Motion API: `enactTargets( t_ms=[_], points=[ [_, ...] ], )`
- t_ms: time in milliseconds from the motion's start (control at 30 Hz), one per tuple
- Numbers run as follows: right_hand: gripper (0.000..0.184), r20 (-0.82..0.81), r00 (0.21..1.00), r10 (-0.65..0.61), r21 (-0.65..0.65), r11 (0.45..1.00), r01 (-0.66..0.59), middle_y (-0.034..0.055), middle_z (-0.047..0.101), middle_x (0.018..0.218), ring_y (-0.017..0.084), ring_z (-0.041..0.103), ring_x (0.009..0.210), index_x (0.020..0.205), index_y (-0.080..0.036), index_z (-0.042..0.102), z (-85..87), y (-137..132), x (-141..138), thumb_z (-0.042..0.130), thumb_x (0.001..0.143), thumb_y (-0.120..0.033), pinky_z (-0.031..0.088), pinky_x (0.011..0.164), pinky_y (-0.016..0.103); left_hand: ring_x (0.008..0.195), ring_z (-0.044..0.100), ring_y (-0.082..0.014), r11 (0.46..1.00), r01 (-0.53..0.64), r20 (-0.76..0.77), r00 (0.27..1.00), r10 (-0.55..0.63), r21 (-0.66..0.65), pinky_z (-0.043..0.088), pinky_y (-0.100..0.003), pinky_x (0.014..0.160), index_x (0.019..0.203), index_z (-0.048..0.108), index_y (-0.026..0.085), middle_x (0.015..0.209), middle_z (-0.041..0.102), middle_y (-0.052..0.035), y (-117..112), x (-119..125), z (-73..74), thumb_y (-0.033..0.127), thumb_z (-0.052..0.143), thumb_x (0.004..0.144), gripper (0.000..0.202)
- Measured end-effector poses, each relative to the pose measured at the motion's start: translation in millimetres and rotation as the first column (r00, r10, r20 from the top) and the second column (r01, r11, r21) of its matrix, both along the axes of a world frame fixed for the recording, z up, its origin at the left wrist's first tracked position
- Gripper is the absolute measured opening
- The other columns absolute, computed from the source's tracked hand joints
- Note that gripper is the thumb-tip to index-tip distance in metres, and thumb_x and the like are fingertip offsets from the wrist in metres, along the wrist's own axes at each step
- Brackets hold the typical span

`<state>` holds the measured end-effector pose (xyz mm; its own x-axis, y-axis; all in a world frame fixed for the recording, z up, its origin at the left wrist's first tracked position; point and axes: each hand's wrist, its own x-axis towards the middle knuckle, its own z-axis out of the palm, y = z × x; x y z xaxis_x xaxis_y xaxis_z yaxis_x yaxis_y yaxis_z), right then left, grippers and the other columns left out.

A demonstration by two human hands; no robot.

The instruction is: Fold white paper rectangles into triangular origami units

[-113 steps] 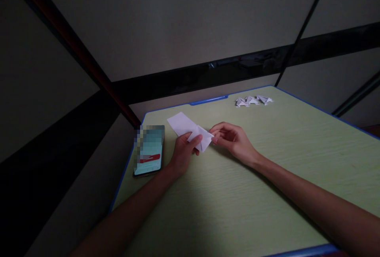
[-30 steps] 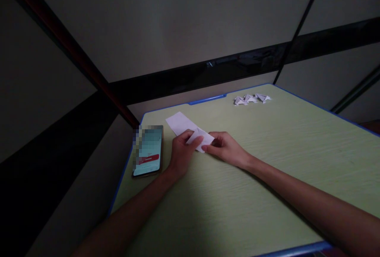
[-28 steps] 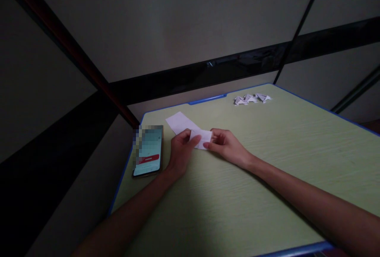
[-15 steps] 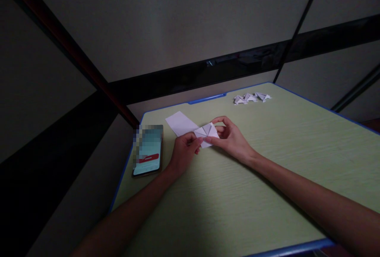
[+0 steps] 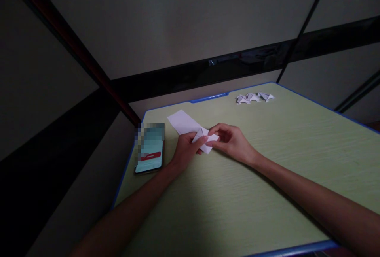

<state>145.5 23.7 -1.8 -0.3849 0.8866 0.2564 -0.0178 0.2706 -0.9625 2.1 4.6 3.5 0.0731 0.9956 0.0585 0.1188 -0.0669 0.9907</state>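
Between my two hands is a small piece of folded white paper (image 5: 203, 133) with a triangular flap on its upper side. My left hand (image 5: 187, 147) pinches its left part, thumb laid across the top and fingers underneath. At the right end, the thumb and index finger of my right hand (image 5: 230, 140) close on the paper's edge. A flat strip of white paper (image 5: 184, 122) lies on the table just behind, its near end hidden by the folded piece and my left hand.
A phone (image 5: 151, 148) with a lit screen lies left of my hands. Three folded paper figures (image 5: 254, 98) sit in a row near the far edge of the green table (image 5: 255, 205). A blue trim piece (image 5: 209, 97) runs along that edge, close to the wall panels.
The folded paper has turned slightly, and its right flap is now covered or folded over. My right fingers have moved down from its top corner to its right end.
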Motion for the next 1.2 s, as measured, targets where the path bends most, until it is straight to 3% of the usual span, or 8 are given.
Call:
enactTargets(
  t_ms=[200, 400, 600, 1000, 1200],
  points=[
    [0.026, -0.019, 0.999, -0.027, -0.04, 0.999, 0.026, -0.0046, 0.048, 0.055, 0.007, 0.045, 0.05, 0.073, -0.015, 0.049, 2.8, -2.6, -2.1, 0.068, 0.055, -0.019, 0.038, 0.046, 0.019, 0.042, 0.04, -0.0051, 0.993, -0.103, 0.027, 0.994, 0.101, 0.063, 0.03, -0.017, 0.04, 0.053, 0.053, 0.012, 0.044, 0.047, 0.0046, -1.3, 0.5, -1.1, 0.028, 0.055, 0.066, 0.021],
    [0.027, -0.037, 0.998, -0.041, -0.149, 0.988, 0.035, -0.0061, 0.046, 0.05, 0.005, 0.042, 0.045, 0.068, -0.016, 0.047, 4.4, -2.6, -2.5, 0.068, 0.053, -0.018, 0.033, 0.042, 0.019, 0.038, 0.039, -0.0052, 0.993, -0.107, -0.004, 0.994, 0.107, 0.044, 0.028, -0.017, 0.038, 0.05, 0.051, 0.012, 0.04, 0.046, 0.0049, -1.7, 1.2, -0.3, 0.03, 0.055, 0.066, 0.025],
    [0.028, -0.025, 0.995, -0.093, -0.184, 0.979, 0.087, -0.0052, 0.049, 0.051, 0.007, 0.045, 0.046, 0.067, -0.016, 0.047, 5.2, 0.5, -0.7, 0.069, 0.05, -0.015, 0.036, 0.045, 0.021, 0.036, 0.041, -0.0058, 0.991, -0.125, -0.036, 0.991, 0.127, 0.04, 0.03, -0.018, 0.038, 0.05, 0.053, 0.012, 0.039, 0.048, 0.0042, -3.5, 3.4, 3.5, 0.027, 0.057, 0.065, 0.022],
    [0.019, -0.042, 0.993, -0.114, -0.073, 0.991, 0.111, -0.0009, 0.052, 0.065, 0.006, 0.042, 0.051, 0.058, -0.014, 0.049, 0.8, 4.0, 0.3, 0.067, 0.054, -0.018, 0.035, 0.049, 0.023, 0.041, 0.049, -0.007, 0.994, -0.111, -0.004, 0.994, 0.111, 0.021, 0.039, -0.017, 0.039, 0.06, 0.06, 0.01, 0.048, 0.056, 0.0014, -2.6, 4.6, -0.3, 0.025, 0.059, 0.063, 0.016],
    [0.012, -0.044, 0.995, -0.094, 0.041, 0.995, 0.095, 0.0039, 0.056, 0.078, 0.01, 0.05, 0.063, 0.061, -0.014, 0.055, -1.7, 4.5, 0.7, 0.064, 0.061, -0.024, 0.041, 0.058, 0.026, 0.044, 0.053, -0.0087, 0.993, -0.113, 0.08, 0.99, 0.115, -0.033, 0.044, -0.019, 0.043, 0.068, 0.062, 0.009, 0.054, 0.06, -0.0006, -2.0, 5.0, -1.2, 0.026, 0.06, 0.063, 0.018]
  ],
)
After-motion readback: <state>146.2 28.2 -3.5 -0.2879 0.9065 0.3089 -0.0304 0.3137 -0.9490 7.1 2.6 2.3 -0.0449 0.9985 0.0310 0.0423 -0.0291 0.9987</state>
